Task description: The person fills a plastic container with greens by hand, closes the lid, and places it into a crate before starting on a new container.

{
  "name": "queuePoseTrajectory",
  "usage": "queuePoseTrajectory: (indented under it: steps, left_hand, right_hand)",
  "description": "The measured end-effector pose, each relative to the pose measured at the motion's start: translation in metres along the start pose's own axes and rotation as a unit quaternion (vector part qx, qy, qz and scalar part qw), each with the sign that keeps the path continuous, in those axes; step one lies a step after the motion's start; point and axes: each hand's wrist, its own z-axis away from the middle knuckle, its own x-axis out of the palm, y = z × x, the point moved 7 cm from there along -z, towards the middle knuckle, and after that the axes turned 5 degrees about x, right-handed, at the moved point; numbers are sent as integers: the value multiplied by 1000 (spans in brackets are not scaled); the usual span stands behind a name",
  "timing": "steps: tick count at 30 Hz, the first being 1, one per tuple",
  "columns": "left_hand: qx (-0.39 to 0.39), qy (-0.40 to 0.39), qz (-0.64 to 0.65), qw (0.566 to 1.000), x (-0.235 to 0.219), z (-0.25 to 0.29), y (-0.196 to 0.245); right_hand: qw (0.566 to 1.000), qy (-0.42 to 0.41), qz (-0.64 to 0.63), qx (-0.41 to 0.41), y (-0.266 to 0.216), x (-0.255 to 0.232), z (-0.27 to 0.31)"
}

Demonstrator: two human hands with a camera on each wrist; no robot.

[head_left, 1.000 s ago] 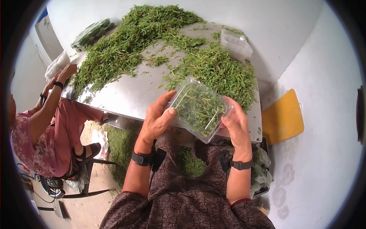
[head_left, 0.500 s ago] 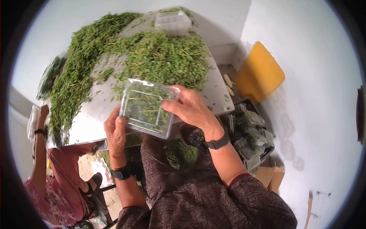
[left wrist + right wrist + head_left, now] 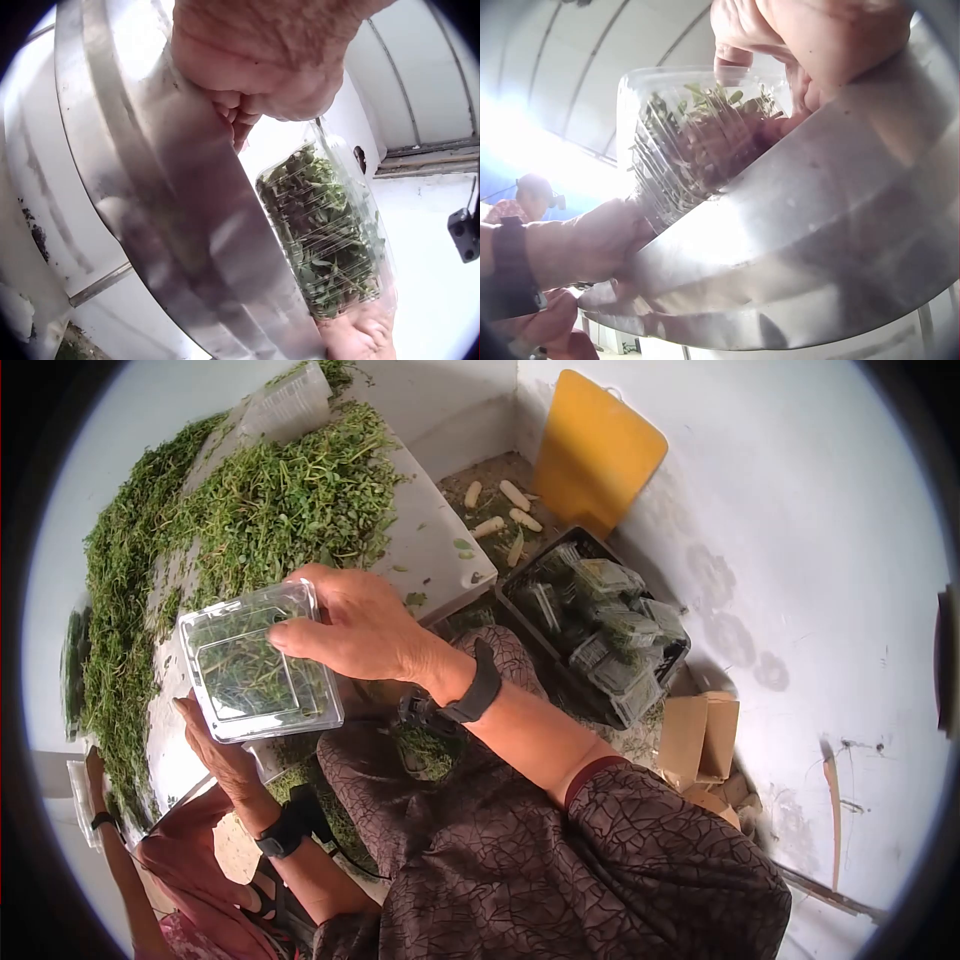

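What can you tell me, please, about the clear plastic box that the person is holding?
The clear plastic box is a shallow, square clamshell with rounded corners and ribbed walls, closed and packed with green herb sprigs. It is held above the edge of the metal table, tilted so its flat face turns to the head camera. The right hand grips its top and right side, fingers curled over it; the left hand supports it from below.

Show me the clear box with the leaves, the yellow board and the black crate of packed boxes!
clear box [image 3: 262, 665]: head view, on the middle of its see-through lid.
yellow board [image 3: 598, 452]: head view, on its flat face by the wall.
black crate [image 3: 512, 608]: head view, on its near rim.
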Motion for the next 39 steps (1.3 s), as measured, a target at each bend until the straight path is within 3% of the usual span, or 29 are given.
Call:
queuePoseTrajectory:
  steps: [3,6,7,9,10,11,12,15,16,17,19,23,29,34,37,39]
  left_hand:
    - [32,-29,-39,998,4,3,-6]
    - [119,-18,-90,989,-2,-5,8]
    - [79,-27,-70,994,-2,-6,5]
    - [176,-65,-146,971,-1,-15,20]
    - [177,-67,-144,971,-2,-22,22]
    - [107,-99,8,989,2,-29,15]
    - [33,-130,160,978,8,-34,10]
    - [60,-110,227,966,10,-44,15]
    - [-49,-102,312,943,21,-40,-14]
    - [-50,-104,312,943,26,-35,-29]
    - [-227,-65,473,849,39,-24,-51]
    - [-209,10,473,856,37,-9,-49]
    - [-214,-4,474,854,33,-9,-40]
    - [-184,-17,448,875,32,-7,-37]
    - [-195,37,455,868,29,-3,-46]
    - [-282,24,526,802,35,-3,-52]
  right_hand:
    - [999,-6,32,6,3,0,1]
    - [999,-8,50,15,1,-1,1]
    - [999,-3,42,4,0,-1,1]
    - [999,5,32,-3,2,-1,1]
    - [999,9,40,-13,2,-1,0]
    - [998,13,49,-23,2,0,-1]
    - [998,15,49,-21,4,0,-2]
    - [997,22,51,-45,5,0,-3]
    - [996,18,64,-53,5,1,-3]
    - [995,14,76,-61,5,2,-4]
    - [995,17,66,-69,7,5,-5]
    - [992,20,85,-91,2,3,-1]
    - [984,44,109,-133,2,5,-1]
    - [989,25,97,-107,-2,3,1]
    - [988,29,102,-112,-1,3,2]
    - [987,30,104,-116,-2,0,3]
